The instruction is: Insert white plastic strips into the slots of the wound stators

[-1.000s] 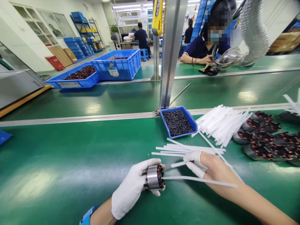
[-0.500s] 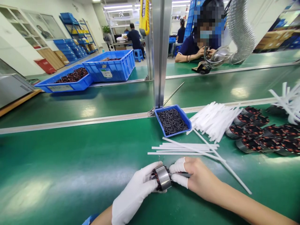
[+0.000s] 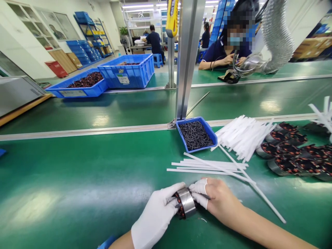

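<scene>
My left hand (image 3: 155,214), in a white glove, grips a small motor stator (image 3: 185,206) with a shiny metal ring and dark red windings, low in the middle of the view. My right hand (image 3: 218,200), bare except for white finger cots, pinches the stator's right end, fingers closed against it. A few long white strips (image 3: 207,165) lie on the green belt just beyond both hands. One long strip (image 3: 261,197) runs diagonally past my right wrist.
A small blue bin of dark pins (image 3: 196,135) stands by a metal post (image 3: 188,58). A pile of white strips (image 3: 243,135) and several stators (image 3: 290,155) lie right. Two blue crates (image 3: 103,77) sit far left. A person (image 3: 228,48) works across the belt.
A second ago my right hand held a long white strip pointing at the stator. The hand has since closed in on the stator, and the strip no longer shows in my fingers.
</scene>
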A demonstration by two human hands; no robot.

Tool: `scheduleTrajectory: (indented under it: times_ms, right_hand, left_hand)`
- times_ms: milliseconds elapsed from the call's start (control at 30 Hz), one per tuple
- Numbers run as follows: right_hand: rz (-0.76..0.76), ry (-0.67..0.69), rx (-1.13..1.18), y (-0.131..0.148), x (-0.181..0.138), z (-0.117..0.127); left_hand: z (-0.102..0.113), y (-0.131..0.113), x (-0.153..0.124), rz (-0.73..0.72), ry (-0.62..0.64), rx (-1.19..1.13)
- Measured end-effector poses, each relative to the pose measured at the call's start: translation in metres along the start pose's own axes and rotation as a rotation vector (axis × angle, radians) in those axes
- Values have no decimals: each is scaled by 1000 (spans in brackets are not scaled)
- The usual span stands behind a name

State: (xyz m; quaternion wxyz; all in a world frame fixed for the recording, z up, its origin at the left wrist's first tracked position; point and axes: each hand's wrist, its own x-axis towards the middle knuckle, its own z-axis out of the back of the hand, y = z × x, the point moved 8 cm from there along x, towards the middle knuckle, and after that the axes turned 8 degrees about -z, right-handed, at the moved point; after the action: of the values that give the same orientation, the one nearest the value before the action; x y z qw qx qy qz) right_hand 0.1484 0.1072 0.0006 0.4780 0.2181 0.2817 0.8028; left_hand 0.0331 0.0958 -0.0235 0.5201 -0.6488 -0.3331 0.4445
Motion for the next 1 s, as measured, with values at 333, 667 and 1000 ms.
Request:
scheduleTrajectory:
  times_ms: [333,667,1000]
  right_hand:
    - [-60,209,-68,-2,-4,-18]
    - [109,207,-168,7,-13,-18]
    - [125,229,-172,10,-13,-18]
  left_hand:
    - [-7,-6,-3,-154,93,101]
    - [1,-8,-6,-134,20,320]
    - [2,-8,-7,-132,24,346]
